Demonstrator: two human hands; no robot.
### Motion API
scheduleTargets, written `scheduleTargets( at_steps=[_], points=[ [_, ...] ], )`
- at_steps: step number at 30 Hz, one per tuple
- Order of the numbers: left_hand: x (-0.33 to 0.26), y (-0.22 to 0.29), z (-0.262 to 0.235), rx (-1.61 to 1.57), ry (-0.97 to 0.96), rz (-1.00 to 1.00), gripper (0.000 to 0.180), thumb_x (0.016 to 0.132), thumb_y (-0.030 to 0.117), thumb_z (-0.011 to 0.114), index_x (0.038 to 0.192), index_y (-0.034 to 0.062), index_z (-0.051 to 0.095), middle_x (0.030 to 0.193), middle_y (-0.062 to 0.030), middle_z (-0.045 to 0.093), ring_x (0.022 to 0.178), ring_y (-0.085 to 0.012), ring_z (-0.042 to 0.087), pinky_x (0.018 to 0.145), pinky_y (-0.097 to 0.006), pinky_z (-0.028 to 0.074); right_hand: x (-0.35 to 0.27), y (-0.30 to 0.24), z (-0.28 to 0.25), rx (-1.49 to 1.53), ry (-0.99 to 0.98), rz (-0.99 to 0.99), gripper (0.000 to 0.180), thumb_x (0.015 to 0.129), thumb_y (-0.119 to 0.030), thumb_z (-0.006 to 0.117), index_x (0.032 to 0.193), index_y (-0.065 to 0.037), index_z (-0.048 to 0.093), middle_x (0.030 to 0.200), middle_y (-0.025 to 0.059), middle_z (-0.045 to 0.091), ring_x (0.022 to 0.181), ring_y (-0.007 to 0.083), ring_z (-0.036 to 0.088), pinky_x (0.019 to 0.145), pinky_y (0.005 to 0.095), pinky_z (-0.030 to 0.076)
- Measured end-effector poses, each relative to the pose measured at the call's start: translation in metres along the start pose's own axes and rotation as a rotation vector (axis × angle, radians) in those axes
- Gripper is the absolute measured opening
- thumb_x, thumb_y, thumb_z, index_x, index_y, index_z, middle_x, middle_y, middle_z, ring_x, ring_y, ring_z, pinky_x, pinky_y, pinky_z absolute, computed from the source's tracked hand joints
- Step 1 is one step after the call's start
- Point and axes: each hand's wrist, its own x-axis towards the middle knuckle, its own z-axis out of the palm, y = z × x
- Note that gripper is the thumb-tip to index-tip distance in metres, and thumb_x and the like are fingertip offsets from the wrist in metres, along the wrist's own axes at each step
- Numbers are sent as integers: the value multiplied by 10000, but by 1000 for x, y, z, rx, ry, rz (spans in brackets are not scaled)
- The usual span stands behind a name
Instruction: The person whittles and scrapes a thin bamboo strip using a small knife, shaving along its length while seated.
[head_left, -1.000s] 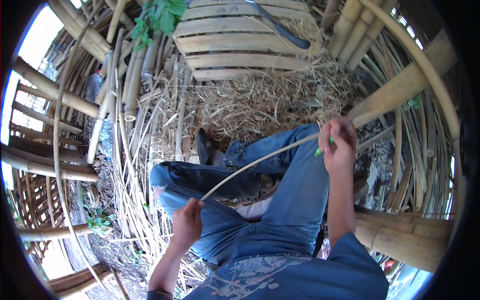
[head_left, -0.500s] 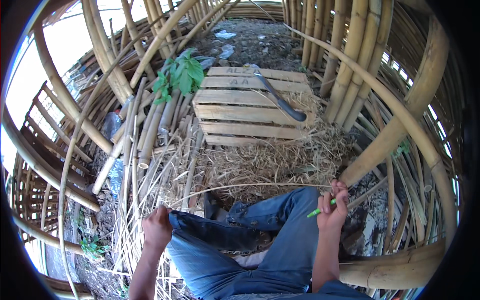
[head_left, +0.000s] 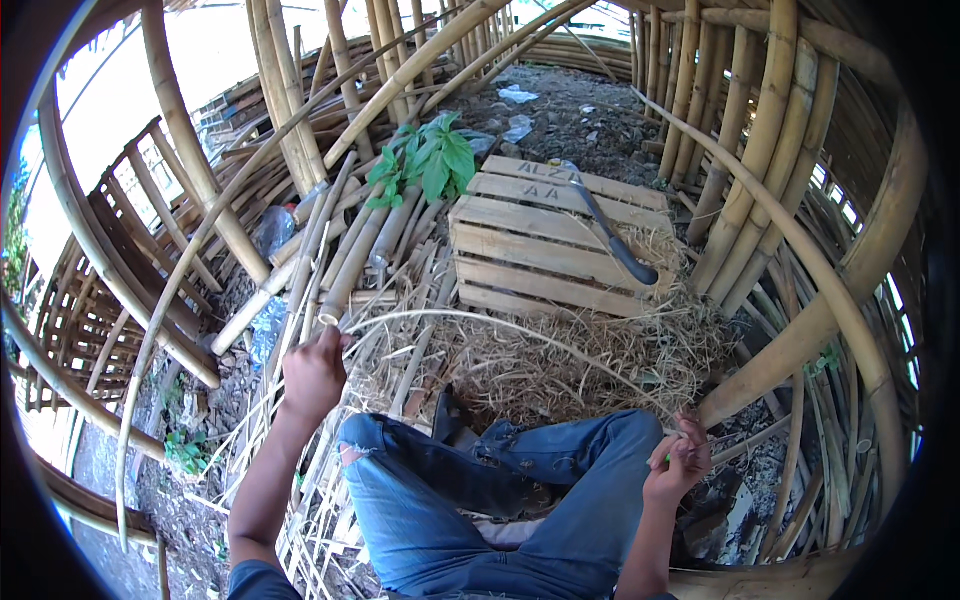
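Between my two hands a thin pale bamboo strip (head_left: 500, 322) arches upward over my legs. My left hand (head_left: 315, 378), raised beyond my left knee, is closed around one end of it. Beside my right knee, my right hand (head_left: 680, 466) pinches the other end in its fingertips. A bit of a slim green pen-like thing (head_left: 668, 459) shows among the right fingers; the rest is hidden. Ahead, a slatted wooden crate (head_left: 550, 240) has a curved blade with a black handle (head_left: 630, 262) lying across its top.
Straw and shavings (head_left: 590, 350) cover the ground around the crate. Cut bamboo poles (head_left: 350, 262) lie to the left beside a leafy green plant (head_left: 440, 165). On the right a thick bamboo pole (head_left: 790, 330) slants up close to my right hand. Loose strips (head_left: 320, 500) are heaped under my left forearm.
My left hand has risen and moved forward. The strip went from nearly straight to a clear upward bow. The view has shifted, and less of the green thing shows in my right hand.
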Motion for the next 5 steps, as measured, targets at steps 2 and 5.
scheduleTargets(
  at_steps=[2,5],
  points=[
    [5,-1,-2,1,41,-26,175,884,138,540,745,47,487,633,-154,592,523,-355,575,466,-426,435,-4,5,-7,-117,-25,-86,257,838,-194,649,978,17,604,958,172,618,358,92,389,378,200,332],
    [4,-25,8,-103,34,-274,124,889,166,560,842,54,534,635,-169,601,527,-371,572,477,-435,445,-11,12,-32,75,128,114,319,835,-282,665,996,-11,613,810,176,645,342,119,406,598,263,464]
  ],
)
